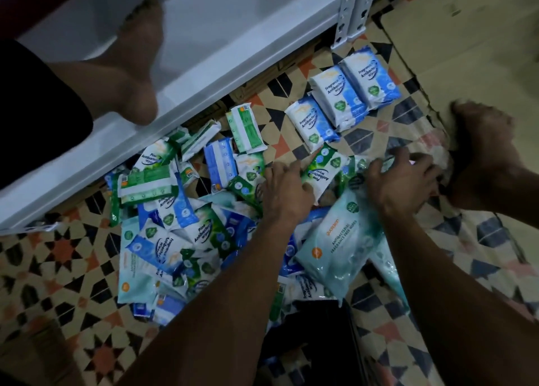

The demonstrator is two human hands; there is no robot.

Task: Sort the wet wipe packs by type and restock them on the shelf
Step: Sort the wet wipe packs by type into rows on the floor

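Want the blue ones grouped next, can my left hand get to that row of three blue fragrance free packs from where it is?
Probably yes. The left hand rests on the pile, and only bare patterned floor lies between it and the three blue packs.

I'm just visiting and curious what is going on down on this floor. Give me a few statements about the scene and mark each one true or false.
1. Three blue packs lie in a neat row apart from the jumbled pile. True.
2. The white shelf already holds rows of wipe packs. False: no packs show on it; a bare foot rests there.
3. The left hand touches a green Pine pack. True.
4. All packs are the same colour. False: blue, green and a larger pale teal pack show.
5. The floor is plain white. False: it has patterned tiles.
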